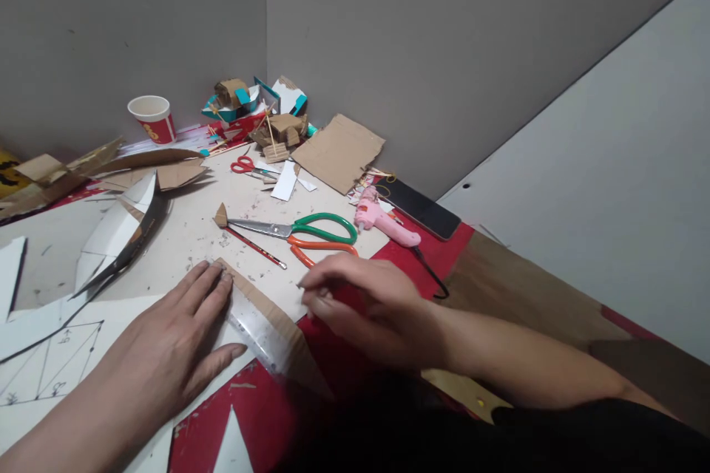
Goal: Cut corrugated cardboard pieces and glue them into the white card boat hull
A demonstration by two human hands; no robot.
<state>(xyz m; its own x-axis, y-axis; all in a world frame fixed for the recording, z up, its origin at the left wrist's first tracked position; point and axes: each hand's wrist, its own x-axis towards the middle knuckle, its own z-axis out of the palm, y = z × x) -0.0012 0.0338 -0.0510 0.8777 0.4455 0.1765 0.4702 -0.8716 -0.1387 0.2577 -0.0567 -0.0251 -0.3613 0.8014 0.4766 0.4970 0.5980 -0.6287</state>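
Cardboard strip (269, 312): far end under L hand (183, 332) (prob. clear ruler (254, 334) atop).

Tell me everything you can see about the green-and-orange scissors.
The scissors have grey, metallic-looking blades joined at a pivot, with a green loop and an orange loop as handles. They lie on a pale sheet, apparently closed, tips pointing left at a brown scrap. A pencil lies alongside. The right hand partly hides the orange loop; contact is unclear.
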